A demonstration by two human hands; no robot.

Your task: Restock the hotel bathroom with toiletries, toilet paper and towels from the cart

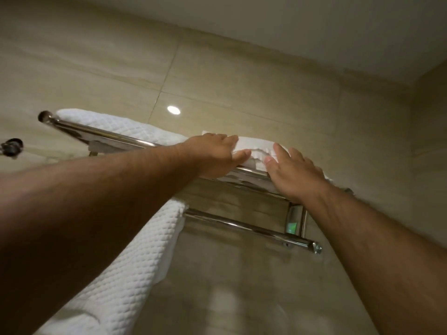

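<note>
Fingers (226, 139) of the left hand (212, 152) and right hand (296, 172) lie straight, pressing one folded white towel (256, 147) on top of the shiny rack (108, 135). Two bumpy towels show: one (108, 122) on the rack, one (125, 274) hanging from the lower bar (242, 224).

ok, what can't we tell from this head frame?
Folded towel: top and back, since the head view looks up from below; left hand and right hand cover its front.
Left hand: gripping or only pressing, as its fingers reach over the towel's far side.
Dark fixture: cut by the left edge, blurred.
Quilted towel: lower end runs off the bottom edge.
Cart: outside the head view.
</note>
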